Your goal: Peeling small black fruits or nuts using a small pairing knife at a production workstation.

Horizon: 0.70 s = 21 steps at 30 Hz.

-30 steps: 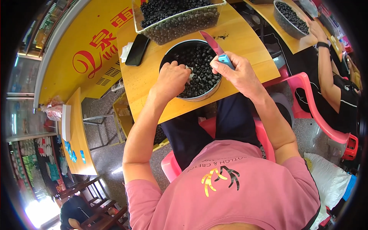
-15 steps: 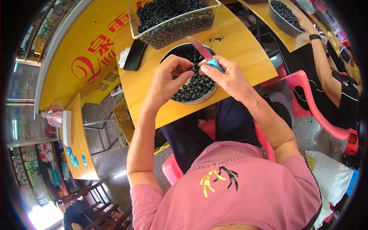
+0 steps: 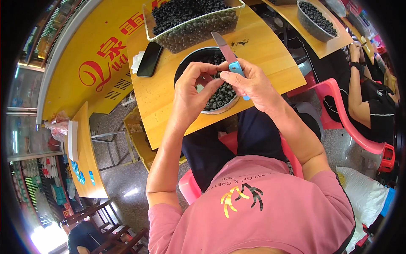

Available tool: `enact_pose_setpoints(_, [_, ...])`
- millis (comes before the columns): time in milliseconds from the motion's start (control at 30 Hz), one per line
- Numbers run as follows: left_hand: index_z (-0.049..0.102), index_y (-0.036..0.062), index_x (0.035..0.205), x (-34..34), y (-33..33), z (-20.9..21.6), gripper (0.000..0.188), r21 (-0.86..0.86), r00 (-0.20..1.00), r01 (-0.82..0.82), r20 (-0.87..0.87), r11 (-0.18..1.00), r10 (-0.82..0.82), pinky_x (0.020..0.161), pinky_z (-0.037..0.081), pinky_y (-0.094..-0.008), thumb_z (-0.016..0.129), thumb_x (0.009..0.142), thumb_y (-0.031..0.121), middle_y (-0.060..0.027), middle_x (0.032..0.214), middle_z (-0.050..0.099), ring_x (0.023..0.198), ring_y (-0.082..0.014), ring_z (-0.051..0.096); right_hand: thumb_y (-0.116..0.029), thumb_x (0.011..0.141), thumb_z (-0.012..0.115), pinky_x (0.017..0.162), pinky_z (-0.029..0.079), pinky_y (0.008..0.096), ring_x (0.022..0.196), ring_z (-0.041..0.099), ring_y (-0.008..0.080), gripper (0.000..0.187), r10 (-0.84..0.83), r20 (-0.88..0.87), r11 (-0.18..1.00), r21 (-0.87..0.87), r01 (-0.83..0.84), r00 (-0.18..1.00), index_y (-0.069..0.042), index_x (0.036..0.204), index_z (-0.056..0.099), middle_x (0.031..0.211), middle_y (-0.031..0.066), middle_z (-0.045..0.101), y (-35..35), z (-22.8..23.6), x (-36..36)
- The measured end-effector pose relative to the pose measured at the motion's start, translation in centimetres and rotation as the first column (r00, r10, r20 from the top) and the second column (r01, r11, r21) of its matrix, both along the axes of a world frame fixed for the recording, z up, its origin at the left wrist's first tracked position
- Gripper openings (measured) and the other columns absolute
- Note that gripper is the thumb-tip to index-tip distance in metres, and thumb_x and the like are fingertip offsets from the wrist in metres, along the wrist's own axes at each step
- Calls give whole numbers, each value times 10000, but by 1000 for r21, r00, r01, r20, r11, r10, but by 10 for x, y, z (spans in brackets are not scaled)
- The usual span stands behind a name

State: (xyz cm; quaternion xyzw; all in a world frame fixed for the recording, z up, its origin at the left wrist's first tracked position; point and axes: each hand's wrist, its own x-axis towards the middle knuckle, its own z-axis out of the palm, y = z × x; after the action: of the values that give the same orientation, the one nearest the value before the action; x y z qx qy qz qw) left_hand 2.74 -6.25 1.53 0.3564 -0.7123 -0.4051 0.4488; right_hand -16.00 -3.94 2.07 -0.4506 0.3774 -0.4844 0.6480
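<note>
My right hand [image 3: 253, 83] is wrapped round a small knife [image 3: 225, 48] with a light blue handle; its blade points up and away from me. Close beside it, my left hand [image 3: 192, 90] has its thumb and fingers bent together in a pinch, the fingertips meeting those of my right hand. What the left fingertips hold is mostly hidden. Both hands are over a round metal bowl [image 3: 181, 70] on the table. Small dark round pieces [image 3: 220, 99], some with pale ringed openings, lie in the bowl; I cannot tell their exact kind.
Behind the bowl, a clear plastic tub [image 3: 198, 38] is heaped with similar dark pieces. A black phone [image 3: 149, 59] and white tissue [image 3: 136, 62] lie on the wooden table [image 3: 270, 63]. At right are another filled bowl [image 3: 315, 21], a pink chair [image 3: 338, 106] and a person's arm [image 3: 356, 91].
My left hand has shifted slightly right, closer to my right hand. The knife has turned more upright. At right, the other person's hand has drawn back from the far bowl.
</note>
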Motion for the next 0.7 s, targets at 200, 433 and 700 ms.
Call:
enact_pose_setpoints(200, [642,9,989,-8,3,-5,201,195,983,-10,-180,981,46,711,491,-250,753,826,48,-12,945,614,777,-84,570,-182,938,653,482,324,170,558,427,5,219,28,77,999,32,-31,997,-49,1110,626,705,-74,507,-2,-4,-2])
enact_pose_setpoints(433, [640,17,987,-7,7,-2,184,-72,998,-67,14,995,69,721,488,-253,727,826,0,-6,936,617,798,-83,573,-201,926,682,462,314,172,540,428,5,184,-17,18,1000,25,16,1000,-59,1035,639,698,-70,520,-1,-5,0])
enact_pose_setpoints(700, [638,4,1016,-13,14,-13,200,134,964,-72,-245,988,103,745,497,-253,723,836,5,-56,940,617,815,-109,593,-203,912,701,469,318,173,549,430,7,173,-44,-25,999,1,44,999,-50,967,642,701,-66,532,-1,-3,1])
